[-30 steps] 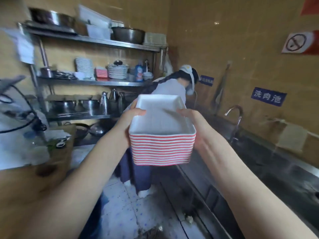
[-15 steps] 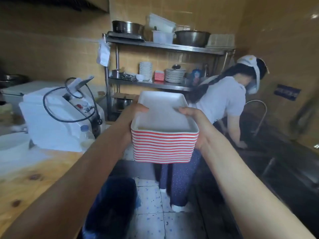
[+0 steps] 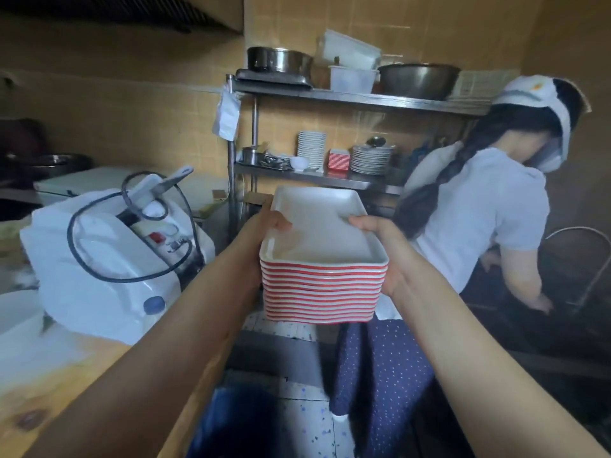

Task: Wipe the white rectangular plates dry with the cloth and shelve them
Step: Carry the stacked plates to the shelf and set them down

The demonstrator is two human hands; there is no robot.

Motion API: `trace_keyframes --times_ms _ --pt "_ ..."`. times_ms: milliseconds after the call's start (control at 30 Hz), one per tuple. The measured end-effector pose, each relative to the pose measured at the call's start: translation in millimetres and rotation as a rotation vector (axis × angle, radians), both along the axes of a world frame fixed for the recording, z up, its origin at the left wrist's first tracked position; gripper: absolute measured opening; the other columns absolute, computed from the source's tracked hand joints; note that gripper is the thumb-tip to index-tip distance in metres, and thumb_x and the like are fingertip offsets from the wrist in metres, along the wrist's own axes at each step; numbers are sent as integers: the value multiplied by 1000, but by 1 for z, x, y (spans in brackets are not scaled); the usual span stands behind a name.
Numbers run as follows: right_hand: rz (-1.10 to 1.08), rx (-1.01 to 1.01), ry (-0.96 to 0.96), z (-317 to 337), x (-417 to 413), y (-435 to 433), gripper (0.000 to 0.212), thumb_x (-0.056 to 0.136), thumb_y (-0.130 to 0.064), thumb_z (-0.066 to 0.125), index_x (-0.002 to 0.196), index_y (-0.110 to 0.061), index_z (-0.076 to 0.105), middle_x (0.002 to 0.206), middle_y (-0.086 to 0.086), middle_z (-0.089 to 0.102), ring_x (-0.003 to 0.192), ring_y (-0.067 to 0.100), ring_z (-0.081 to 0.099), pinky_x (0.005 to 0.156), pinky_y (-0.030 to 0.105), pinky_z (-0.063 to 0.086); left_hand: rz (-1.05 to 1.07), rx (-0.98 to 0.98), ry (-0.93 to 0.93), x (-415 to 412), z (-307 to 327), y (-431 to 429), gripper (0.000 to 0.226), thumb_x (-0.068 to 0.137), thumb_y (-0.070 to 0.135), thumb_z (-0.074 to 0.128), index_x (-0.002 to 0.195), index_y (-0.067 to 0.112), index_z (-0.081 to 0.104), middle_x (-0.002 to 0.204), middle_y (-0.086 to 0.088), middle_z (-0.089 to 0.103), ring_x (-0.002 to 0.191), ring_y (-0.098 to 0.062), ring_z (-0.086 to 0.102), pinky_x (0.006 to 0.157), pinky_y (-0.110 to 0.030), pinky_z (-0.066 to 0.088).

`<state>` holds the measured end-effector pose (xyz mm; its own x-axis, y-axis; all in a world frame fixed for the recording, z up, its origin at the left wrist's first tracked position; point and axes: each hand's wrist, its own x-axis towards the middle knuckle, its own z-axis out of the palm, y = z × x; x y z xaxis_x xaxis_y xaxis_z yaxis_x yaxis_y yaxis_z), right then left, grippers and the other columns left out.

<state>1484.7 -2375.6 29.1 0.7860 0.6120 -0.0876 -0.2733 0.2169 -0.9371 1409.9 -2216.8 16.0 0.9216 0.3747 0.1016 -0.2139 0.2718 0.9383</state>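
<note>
I carry a stack of several white rectangular plates (image 3: pixel 322 272) with red outer rims at chest height in the middle of the view. My left hand (image 3: pixel 264 233) grips the stack's left side, thumb over the top plate's rim. My right hand (image 3: pixel 386 252) grips the right side, thumb on the top rim too. A steel shelf rack (image 3: pixel 330 178) stands straight ahead beyond the stack, with a smaller pile of the same red-rimmed plates (image 3: pixel 339 160) on its middle shelf. No cloth is in view.
A person in a white shirt (image 3: pixel 479 219) bends over the sink at the right, close to the rack. A white machine with a black cable (image 3: pixel 115 252) sits on the wooden counter (image 3: pixel 49 385) at the left. Round plates and bowls fill the shelves.
The view has swung left and drawn closer to the rack. The stack stays in both hands. The person at the sink now appears further right.
</note>
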Motion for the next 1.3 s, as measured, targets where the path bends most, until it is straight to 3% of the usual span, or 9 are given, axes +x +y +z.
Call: trace_keyframes --times_ms 133,233,367,533,633,800,1100,1200,1300 --pt "29 6 11 1 44 21 17 92 -17 48 87 -5 59 61 10 64 60 24 59 65 33 48 3 -37 -25 40 -1 18 46 82 -4 35 119 16 54 86 -8 65 66 -22 66 54 -27 53" --pt "67 4 15 -1 81 36 17 92 -19 49 93 -6 60 70 11 65 66 25 60 68 34 49 64 -38 -8 73 0 30 40 71 2 47 107 14 57 93 -12 60 78 -27 59 68 -33 50" --pt "122 22 14 -3 134 55 18 93 -18 48 88 -6 61 66 11 67 67 25 60 72 36 50 124 -28 -23 126 1 48 70 59 4 46 129 14 48 99 -13 57 81 -29 57 64 -31 51" --pt "169 55 10 -1 192 77 20 94 -14 42 90 -7 60 64 7 67 58 21 63 63 29 51 145 -70 -8 177 3 65 39 85 -6 31 109 13 55 78 -7 66 68 -23 63 55 -25 51" --pt "185 53 19 -3 212 90 20 94 -14 41 88 -9 60 59 5 67 51 18 64 60 28 50 158 -33 59 197 6 76 41 87 -4 35 119 18 51 85 -9 59 71 -22 58 53 -24 50" --pt "179 43 28 -6 241 113 20 95 -14 41 85 -9 58 55 5 66 46 18 63 63 31 48 164 -145 62 223 0 99 28 85 -1 36 101 10 57 89 -16 59 75 -30 57 64 -33 48" --pt "109 66 -16 -6 296 156 16 94 -11 43 88 -8 57 56 5 65 52 18 62 58 26 51 122 -112 33 279 6 139 31 88 -5 33 92 17 56 84 -13 57 71 -27 56 50 -25 53" --pt "81 56 1 -2 313 165 13 93 -12 45 90 -8 57 62 7 65 58 20 62 61 28 52 90 -95 20 298 11 147 37 87 -6 33 110 16 53 91 -13 58 76 -27 57 59 -30 53" --pt "71 35 13 -1 328 168 14 93 -14 47 91 -7 58 68 10 65 67 24 59 70 34 49 93 -55 21 314 13 151 44 88 -6 33 123 18 45 91 -12 56 75 -25 56 51 -24 55"
